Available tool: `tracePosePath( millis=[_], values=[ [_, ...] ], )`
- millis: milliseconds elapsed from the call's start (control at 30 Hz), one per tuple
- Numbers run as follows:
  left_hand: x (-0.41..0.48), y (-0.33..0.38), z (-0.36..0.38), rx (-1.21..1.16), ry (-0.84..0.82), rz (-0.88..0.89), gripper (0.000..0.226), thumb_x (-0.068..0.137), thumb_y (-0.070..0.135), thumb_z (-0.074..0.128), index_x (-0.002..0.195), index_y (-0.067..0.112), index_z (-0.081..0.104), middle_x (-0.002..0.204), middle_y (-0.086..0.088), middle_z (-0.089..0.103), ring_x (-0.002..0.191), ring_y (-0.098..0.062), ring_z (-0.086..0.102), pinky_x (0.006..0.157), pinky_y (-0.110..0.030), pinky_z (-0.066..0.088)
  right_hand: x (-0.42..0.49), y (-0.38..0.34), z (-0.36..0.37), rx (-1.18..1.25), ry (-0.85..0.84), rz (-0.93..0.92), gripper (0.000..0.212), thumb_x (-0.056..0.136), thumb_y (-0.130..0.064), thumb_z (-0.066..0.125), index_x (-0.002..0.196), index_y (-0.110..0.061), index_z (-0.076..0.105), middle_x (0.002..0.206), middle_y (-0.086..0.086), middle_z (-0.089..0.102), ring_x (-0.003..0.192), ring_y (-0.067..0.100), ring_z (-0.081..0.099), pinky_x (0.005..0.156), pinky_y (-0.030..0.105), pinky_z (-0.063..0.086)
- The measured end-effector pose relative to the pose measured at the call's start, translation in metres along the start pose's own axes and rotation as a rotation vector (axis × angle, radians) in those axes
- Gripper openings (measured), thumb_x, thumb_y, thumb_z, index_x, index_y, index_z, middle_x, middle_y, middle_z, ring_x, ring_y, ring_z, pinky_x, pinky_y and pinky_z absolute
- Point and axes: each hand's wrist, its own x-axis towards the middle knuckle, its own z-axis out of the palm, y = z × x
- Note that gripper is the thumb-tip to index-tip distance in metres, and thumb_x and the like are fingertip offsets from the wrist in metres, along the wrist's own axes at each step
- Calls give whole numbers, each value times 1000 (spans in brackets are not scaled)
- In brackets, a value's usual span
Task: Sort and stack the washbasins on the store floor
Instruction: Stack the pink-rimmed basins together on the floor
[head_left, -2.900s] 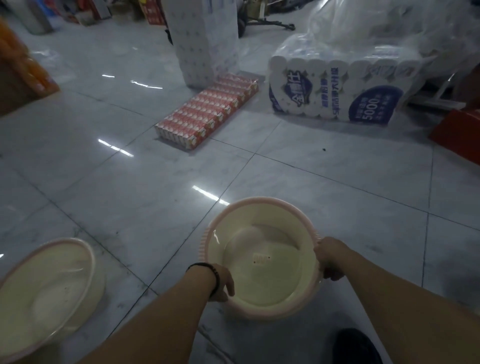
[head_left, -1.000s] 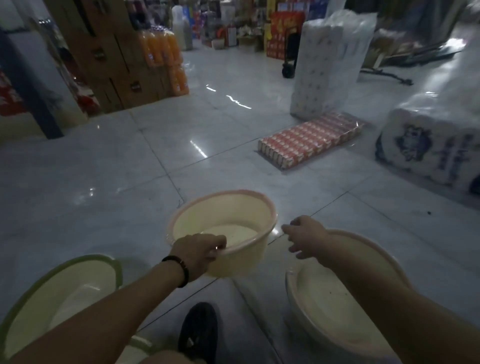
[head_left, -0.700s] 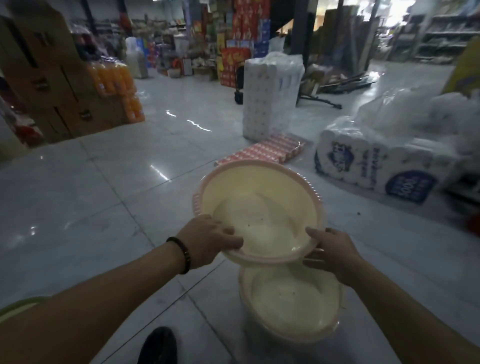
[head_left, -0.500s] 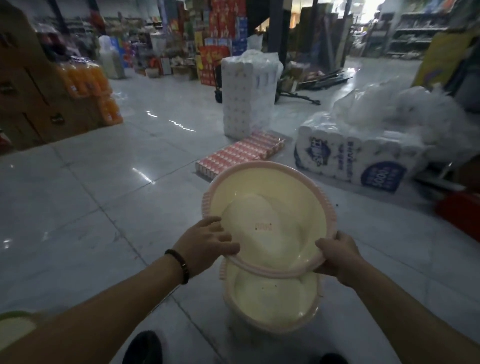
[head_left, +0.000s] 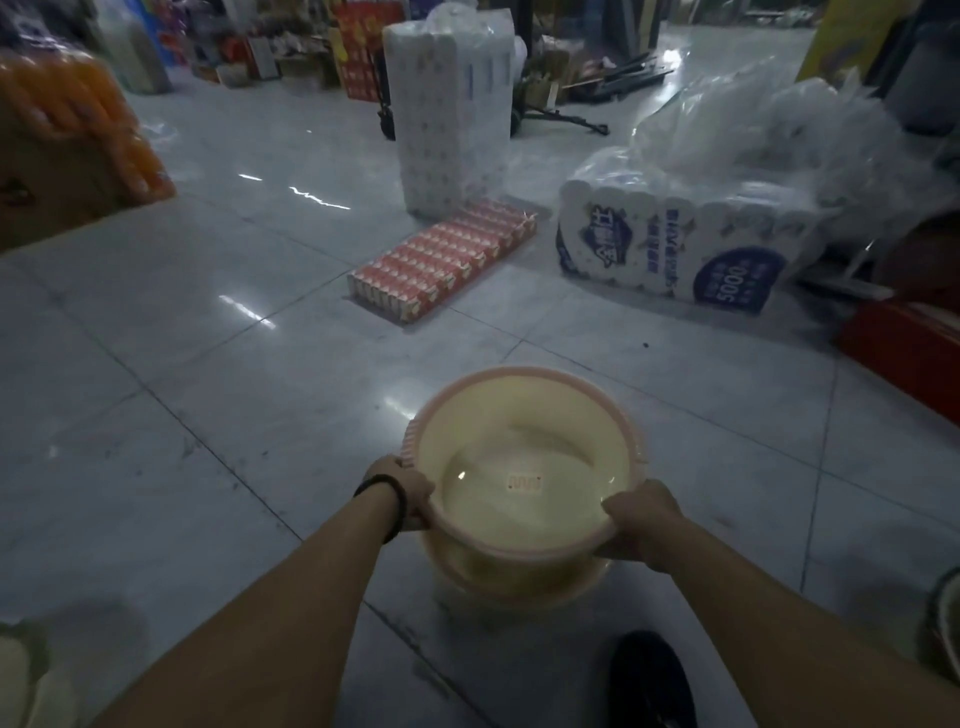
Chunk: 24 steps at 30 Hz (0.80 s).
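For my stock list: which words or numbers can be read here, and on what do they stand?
"5000": blue circle on the toilet paper pack.
Other print on that pack: blurred, unreadable.
Red label inside the top washbasin: too small to read.
Print on the red cartons: blurred.

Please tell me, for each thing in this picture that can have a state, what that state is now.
upper washbasin: upright, empty, set inside the lower washbasin, held at its rim.
lower washbasin: on the floor, mostly covered.
left hand: grips the upper rim.
right hand: grips the upper rim.
red carton tray: flat on the floor, wrapped.
tall roll stack: standing upright, wrapped.
roll pack: on the floor, wrapped.
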Motion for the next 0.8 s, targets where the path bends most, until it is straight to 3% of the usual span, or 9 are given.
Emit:
tracePosePath(
  millis=[100,200,233,367,467,567,667,733,800],
  values=[
    [24,-15,18,19,12,-115,40,95,-2,59,133,8,56,131,-19,60,106,-44,64,59,-57,63,9,9,2,-106,-39,71,19,100,-3,57,119,0,53,106,28,64,92,48,75,72,63,65],
    [48,-28,31,236,192,-48,52,95,11,57,147,13,52,140,-18,58,120,-40,61,94,-46,59,19,16,4,-170,-133,166,19,103,-8,51,121,-3,55,107,28,71,91,41,78,84,55,64],
    [54,-31,35,280,220,-28,49,97,13,55,146,13,53,140,-18,58,121,-38,60,99,-42,56,23,17,5,-202,-165,183,22,103,-10,50,124,-4,54,109,27,72,89,39,78,84,51,64],
    [78,-40,47,193,244,-140,39,99,12,51,138,10,55,133,-22,57,111,-47,62,83,-66,58,32,20,19,-309,-192,228,27,102,-17,46,123,-3,53,100,21,63,78,34,61,81,48,60],
    [98,-46,52,247,292,-147,34,98,13,55,131,9,59,124,-23,62,108,-46,64,86,-63,59,37,20,30,-393,-204,306,42,101,-25,46,127,8,52,107,25,58,86,40,68,85,59,62],
    [109,-52,54,354,303,-144,28,99,13,56,126,6,61,105,-22,63,100,-42,66,89,-56,60,44,17,41,-387,-106,299,71,104,-30,48,161,-3,17,97,26,54,88,45,67,77,58,63],
    [113,-58,56,339,345,-156,16,102,18,54,114,8,61,75,-11,45,71,-32,55,85,-56,61,49,18,46,-289,-20,247,91,105,-24,48,166,-24,-20,113,25,56,88,40,62,75,58,62],
    [112,-60,59,334,339,-156,18,102,18,54,119,10,57,84,-12,50,73,-33,55,85,-57,60,50,19,48,-279,-18,256,90,105,-22,45,165,-28,-22,120,24,55,88,39,62,72,53,60],
    [113,-60,61,333,313,-166,28,102,16,54,129,9,50,110,-20,60,96,-41,63,87,-59,59,51,16,53,-244,4,263,94,102,-19,49,166,-22,-19,141,24,49,100,42,61,77,51,60]
  ],
)
